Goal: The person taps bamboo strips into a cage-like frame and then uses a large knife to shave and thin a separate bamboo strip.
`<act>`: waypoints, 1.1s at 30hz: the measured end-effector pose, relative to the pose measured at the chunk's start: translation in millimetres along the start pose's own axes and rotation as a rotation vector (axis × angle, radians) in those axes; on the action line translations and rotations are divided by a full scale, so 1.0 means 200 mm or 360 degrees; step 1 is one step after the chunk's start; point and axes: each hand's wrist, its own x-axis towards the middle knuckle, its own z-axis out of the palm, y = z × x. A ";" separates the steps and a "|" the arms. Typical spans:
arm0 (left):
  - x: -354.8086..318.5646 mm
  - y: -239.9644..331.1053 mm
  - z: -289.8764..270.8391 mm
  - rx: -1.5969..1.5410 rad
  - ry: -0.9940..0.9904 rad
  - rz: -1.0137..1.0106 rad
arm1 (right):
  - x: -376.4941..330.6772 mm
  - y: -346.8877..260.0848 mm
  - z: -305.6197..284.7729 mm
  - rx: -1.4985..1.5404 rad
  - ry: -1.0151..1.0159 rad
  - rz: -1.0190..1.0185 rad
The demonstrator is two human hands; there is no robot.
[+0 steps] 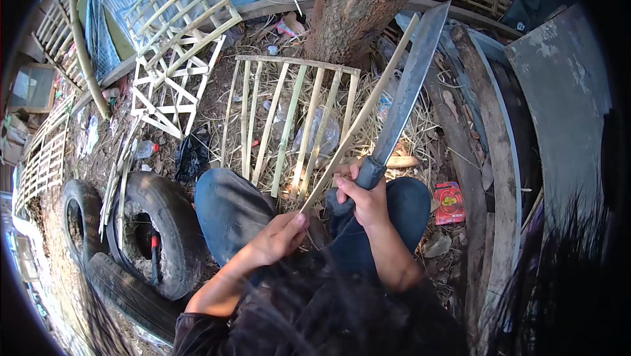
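Note:
My right hand (369, 200) is closed around the dark handle of a machete (411, 80), whose long grey blade points up and away to the right. In my left hand (282, 236), the fingers pinch the near end of a long bamboo strip (358, 118). This strip slants up beside the blade, and its middle passes close to my right hand's fingers. Beyond my knees lies a bamboo frame (299, 62) with several slats fixed to one crosspiece, their other ends pointing toward me.
Old tyres (161, 224) lie at my left. A tree trunk (345, 11) stands ahead, with bamboo lattices (174, 87) to its left. Wooden planks (496, 159) run along the right, near a red packet (449, 203). Shavings and a plastic bottle (146, 149) litter the ground.

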 end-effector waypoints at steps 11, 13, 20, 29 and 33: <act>-0.44 -0.12 -0.25 0.0791 0.1141 0.0149 | -0.08 0.00 0.00 -0.0809 -0.0144 0.0169; -0.44 -0.19 -0.28 0.0775 0.1137 0.0070 | -0.08 0.00 0.03 -0.0909 -0.0347 0.0201; -0.36 -0.21 -0.33 0.0395 0.0937 0.0068 | 0.08 0.00 0.41 -0.1909 -0.1070 -0.0574; -0.35 -0.18 -0.31 0.0494 0.0948 0.0086 | 0.22 0.11 0.45 -0.2403 -0.1346 -0.0802; -0.36 -0.17 -0.30 0.0486 0.0979 -0.0018 | 0.25 0.10 0.45 -0.2509 -0.1360 -0.0888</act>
